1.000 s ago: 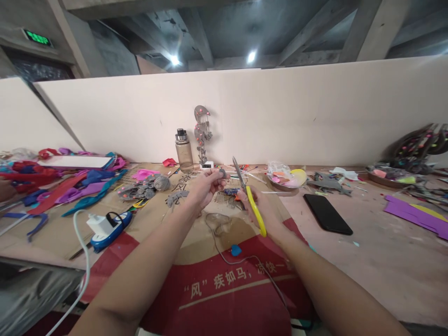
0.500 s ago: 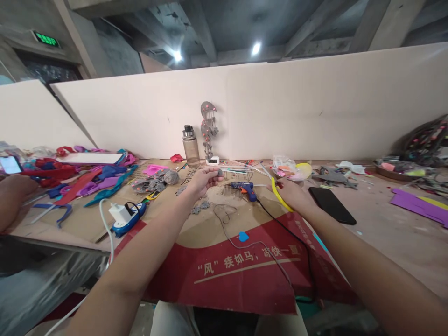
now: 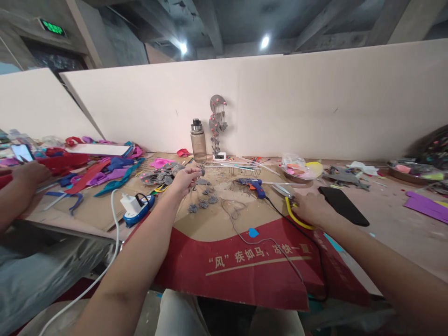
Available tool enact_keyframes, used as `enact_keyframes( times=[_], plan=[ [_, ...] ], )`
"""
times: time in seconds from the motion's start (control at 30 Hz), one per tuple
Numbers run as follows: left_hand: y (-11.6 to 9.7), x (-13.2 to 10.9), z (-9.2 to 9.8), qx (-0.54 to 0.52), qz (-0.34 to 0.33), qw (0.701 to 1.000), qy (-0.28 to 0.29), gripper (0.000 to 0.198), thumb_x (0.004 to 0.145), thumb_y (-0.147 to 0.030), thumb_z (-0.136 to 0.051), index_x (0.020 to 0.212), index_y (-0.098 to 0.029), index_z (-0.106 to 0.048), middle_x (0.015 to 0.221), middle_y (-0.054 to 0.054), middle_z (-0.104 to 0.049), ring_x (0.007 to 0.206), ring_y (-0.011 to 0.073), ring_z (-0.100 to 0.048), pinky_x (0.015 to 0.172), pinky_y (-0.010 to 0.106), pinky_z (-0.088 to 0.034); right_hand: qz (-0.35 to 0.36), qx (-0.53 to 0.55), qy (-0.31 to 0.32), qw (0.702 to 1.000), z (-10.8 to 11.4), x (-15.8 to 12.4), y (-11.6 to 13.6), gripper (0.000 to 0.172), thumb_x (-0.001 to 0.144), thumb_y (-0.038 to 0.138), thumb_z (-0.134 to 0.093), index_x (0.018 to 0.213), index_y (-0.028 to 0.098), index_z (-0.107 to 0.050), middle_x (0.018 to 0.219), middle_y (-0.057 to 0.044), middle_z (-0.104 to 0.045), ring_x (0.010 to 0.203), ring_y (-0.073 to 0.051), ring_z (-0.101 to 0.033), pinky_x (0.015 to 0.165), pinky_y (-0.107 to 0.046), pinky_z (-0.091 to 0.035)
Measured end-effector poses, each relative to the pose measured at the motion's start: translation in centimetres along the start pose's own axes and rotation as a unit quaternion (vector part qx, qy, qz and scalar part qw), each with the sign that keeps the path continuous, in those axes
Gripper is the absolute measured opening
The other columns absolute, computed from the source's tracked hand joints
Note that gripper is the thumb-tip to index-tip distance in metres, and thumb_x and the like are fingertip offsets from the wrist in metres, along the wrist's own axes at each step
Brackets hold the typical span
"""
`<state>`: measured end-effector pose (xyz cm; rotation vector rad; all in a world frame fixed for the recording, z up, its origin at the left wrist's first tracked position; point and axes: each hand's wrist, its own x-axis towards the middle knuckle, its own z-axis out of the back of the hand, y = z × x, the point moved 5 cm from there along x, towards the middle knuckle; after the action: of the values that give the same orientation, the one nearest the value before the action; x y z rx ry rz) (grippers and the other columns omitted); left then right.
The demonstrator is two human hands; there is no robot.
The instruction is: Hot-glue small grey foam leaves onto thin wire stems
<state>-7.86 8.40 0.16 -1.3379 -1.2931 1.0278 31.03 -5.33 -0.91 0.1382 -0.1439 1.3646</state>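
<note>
In the head view, the left hand (image 3: 185, 180) is lifted a little above the table. Its fingers are pinched shut on a small grey piece (image 3: 201, 171), which sticks out past the fingertips. The piece is tiny and dull grey, and its shape is too small to tell.

The right hand (image 3: 312, 210) lies low on the table. It is curled around the yellow handle of the scissors (image 3: 291, 211). The thin metal blades point away from the hand, toward the far wall.

Just below the left hand, some little grey flowers (image 3: 203, 204) lie on the brown cardboard (image 3: 210, 224). A thin wire loop (image 3: 234, 207) lies between the two hands. A small blue heart (image 3: 252, 232) is a bit nearer to the person than the loop.

A blue glue gun (image 3: 254, 185) lies between the hands, a bit farther out. Its black cord (image 3: 317, 261) runs right by the right hand and under the yellow handle. A black phone (image 3: 343, 200) lies just beside the right hand, on its outer side. A plate of coloured scraps (image 3: 300, 173) sits beyond the right hand.

Past the left hand, a water bottle (image 3: 198, 140) and a grey hanging ornament (image 3: 217, 122) stand by the white wall. On the outer side of the left arm sits a blue power strip (image 3: 138, 209) with a white plug.

Far off to the left, another person's hand (image 3: 30, 173) rests near a lit phone (image 3: 21, 151) and many coloured strips (image 3: 101, 173).
</note>
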Motion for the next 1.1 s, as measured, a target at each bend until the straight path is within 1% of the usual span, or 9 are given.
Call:
enact_keyframes(
  times=[0.1,0.23,0.3,0.37,0.47,0.53,0.7,1.0,1.1],
  plan=[
    [-0.1,-0.3,-0.1,0.028,-0.008,0.999,0.02,0.03,0.055,-0.024,-0.085,0.07,-0.012,-0.062,0.05,-0.007,-0.045,0.04,0.0015,-0.033,0.036,0.013,-0.018,0.079,0.019,-0.057,0.995,2.6,-1.0,4.0,0.021,0.081,0.015,-0.053,0.095,0.015,-0.069,0.101,-0.021,-0.069,0.097,-0.032,-0.064,0.082,-0.041,-0.043],
    [-1.0,-0.8,-0.2,0.009,-0.019,0.999,0.033,0.038,0.05,-0.027,-0.087,0.078,-0.012,-0.066,0.055,-0.006,-0.049,0.042,0.0017,-0.036,0.038,0.014,-0.018,0.189,0.275,-0.033,0.942,4.7,-2.2,12.3,0.027,0.083,0.01,-0.04,0.083,0.021,-0.065,0.084,-0.004,-0.07,0.077,-0.016,-0.062,0.072,-0.028,-0.043],
    [-1.3,-0.9,0.1,0.004,-0.016,0.999,0.03,0.042,0.049,-0.028,-0.088,0.083,-0.012,-0.068,0.056,-0.005,-0.05,0.042,0.0019,-0.037,0.039,0.015,-0.019,0.19,0.357,0.026,0.914,4.3,-2.0,16.0,0.02,0.088,0.021,-0.045,0.096,0.022,-0.064,0.075,0.0,-0.068,0.063,-0.014,-0.058,0.062,-0.026,-0.039],
    [-1.3,-0.8,0.4,0.005,-0.012,1.0,0.025,0.042,0.048,-0.029,-0.088,0.081,-0.012,-0.069,0.054,-0.006,-0.051,0.042,0.0019,-0.036,0.039,0.015,-0.019,0.207,0.394,0.074,0.892,3.4,-1.3,19.1,0.018,0.083,0.034,-0.061,0.096,0.021,-0.064,0.071,0.001,-0.066,0.06,-0.014,-0.055,0.058,-0.026,-0.037],
    [-1.0,-0.5,0.7,0.009,-0.005,1.0,0.022,0.038,0.049,-0.032,-0.088,0.075,-0.012,-0.068,0.056,-0.003,-0.055,0.041,0.0018,-0.037,0.038,0.016,-0.02,0.242,0.375,0.057,0.893,2.1,0.4,22.0,0.014,0.085,0.033,-0.063,0.085,0.019,-0.067,0.078,-0.002,-0.067,0.072,-0.015,-0.057,0.067,-0.027,-0.039],
    [-0.7,-0.2,0.8,0.013,0.002,1.0,0.021,0.037,0.049,-0.032,-0.088,0.073,-0.012,-0.068,0.062,0.001,-0.061,0.043,0.0022,-0.04,0.038,0.016,-0.021,0.246,0.322,0.042,0.913,0.9,1.4,23.0,0.011,0.084,0.027,-0.064,0.087,0.018,-0.068,0.09,-0.006,-0.067,0.085,-0.018,-0.059,0.076,-0.03,-0.042],
    [0.0,0.4,0.8,0.033,0.017,0.999,0.016,0.031,0.051,-0.024,-0.086,0.074,-0.013,-0.07,0.058,0.0,-0.06,0.043,0.004,-0.042,0.039,0.016,-0.023,0.23,0.204,0.052,0.95,-1.5,1.9,24.3,0.029,0.084,0.032,-0.066,0.108,0.015,-0.067,0.117,-0.015,-0.061,0.114,-0.03,-0.052,0.094,-0.04,-0.041],
    [0.0,0.4,0.6,0.052,0.011,0.998,0.036,0.026,0.053,-0.021,-0.086,0.074,-0.013,-0.071,0.057,0.001,-0.062,0.041,0.0034,-0.037,0.04,0.018,-0.021,0.193,0.157,0.055,0.967,-2.2,3.1,24.2,0.019,0.08,0.03,-0.068,0.094,0.018,-0.068,0.1,-0.015,-0.068,0.101,-0.036,-0.06,0.085,-0.047,-0.04],
    [0.2,0.5,0.6,0.061,0.006,0.997,0.045,0.027,0.053,-0.024,-0.086,0.073,-0.014,-0.072,0.06,0.003,-0.065,0.041,0.0036,-0.036,0.04,0.019,-0.022,0.176,0.163,0.017,0.971,-1.8,3.2,23.8,0.026,0.08,0.033,-0.069,0.103,0.019,-0.068,0.111,-0.017,-0.065,0.109,-0.038,-0.054,0.087,-0.049,-0.038]
  ],
)
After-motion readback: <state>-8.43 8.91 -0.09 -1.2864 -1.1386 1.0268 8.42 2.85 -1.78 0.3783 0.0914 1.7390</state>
